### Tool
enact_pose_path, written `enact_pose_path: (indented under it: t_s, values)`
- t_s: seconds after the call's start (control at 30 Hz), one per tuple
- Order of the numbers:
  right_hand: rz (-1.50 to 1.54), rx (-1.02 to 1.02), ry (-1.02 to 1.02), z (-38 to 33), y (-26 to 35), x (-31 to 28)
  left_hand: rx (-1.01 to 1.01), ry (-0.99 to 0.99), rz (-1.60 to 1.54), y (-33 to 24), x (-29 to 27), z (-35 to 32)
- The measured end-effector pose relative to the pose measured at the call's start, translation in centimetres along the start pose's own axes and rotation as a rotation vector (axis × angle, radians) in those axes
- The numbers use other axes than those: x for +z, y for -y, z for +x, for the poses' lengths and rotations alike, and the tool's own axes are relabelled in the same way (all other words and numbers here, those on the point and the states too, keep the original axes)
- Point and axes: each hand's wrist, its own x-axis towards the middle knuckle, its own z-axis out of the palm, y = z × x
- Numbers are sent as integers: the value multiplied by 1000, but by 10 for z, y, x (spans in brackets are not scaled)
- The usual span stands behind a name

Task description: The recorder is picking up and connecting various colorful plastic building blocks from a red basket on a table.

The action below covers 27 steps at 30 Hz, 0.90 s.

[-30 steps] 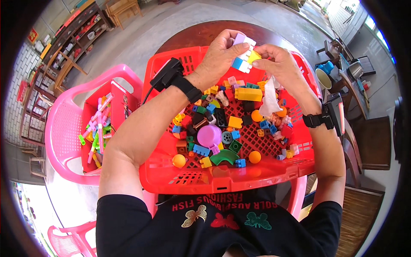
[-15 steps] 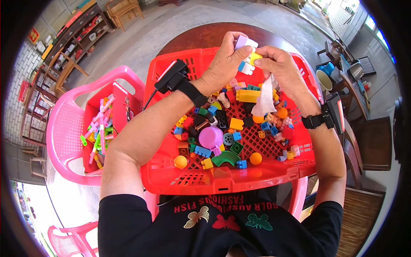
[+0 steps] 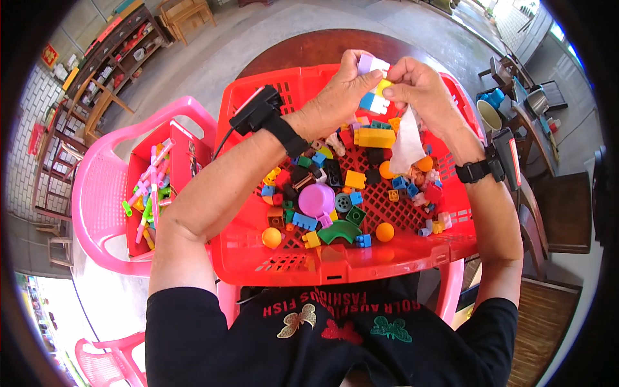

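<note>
Above the far part of a red plastic basket (image 3: 303, 276), my left hand (image 3: 342, 93) grips a small stack of toy building blocks (image 3: 373, 102) in lavender, white, yellow and blue. My right hand (image 3: 422, 93) has its thumb and fingers closed at the stack's right side. From beneath its palm hangs a white tissue (image 3: 407, 147), held in the same hand. Loose blocks lie below, among them a long yellow block (image 3: 374, 137). Near the basket's middle are a purple toy pan (image 3: 317, 200) and a green curved block (image 3: 340, 233).
Orange balls (image 3: 385, 232) lie in the basket. At the left, a pink plastic chair (image 3: 97, 193) bears a red box (image 3: 187, 155) of coloured plastic tubes (image 3: 155, 180). Behind the basket shows a round brown table (image 3: 290, 55). Wooden furniture (image 3: 561, 209) stands at the right.
Both hands stay on the block stack, with my right fingers slightly shifted against it. The tissue has swung a little and hangs broader. The whole view has shifted slightly.
</note>
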Motion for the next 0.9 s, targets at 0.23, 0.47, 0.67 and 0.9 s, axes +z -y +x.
enact_pose_path:
  t_s: [0.23, 0.47, 0.67, 0.9]
  values:
    - [-41, -70, -34, 0, -8, -15, -100, 370, -476, -57, -8, -15]
    - [116, 2, -133, 12, -12, 13, 85, -127, 104, -33, -28, 17]
    - [-615, -168, 260, 12, -50, 37, 164, -282, -62, -21, -53, 27]
    - [-1306, -307, 545, 47, -89, 90, 244, -402, 494, -16, -60, 21]
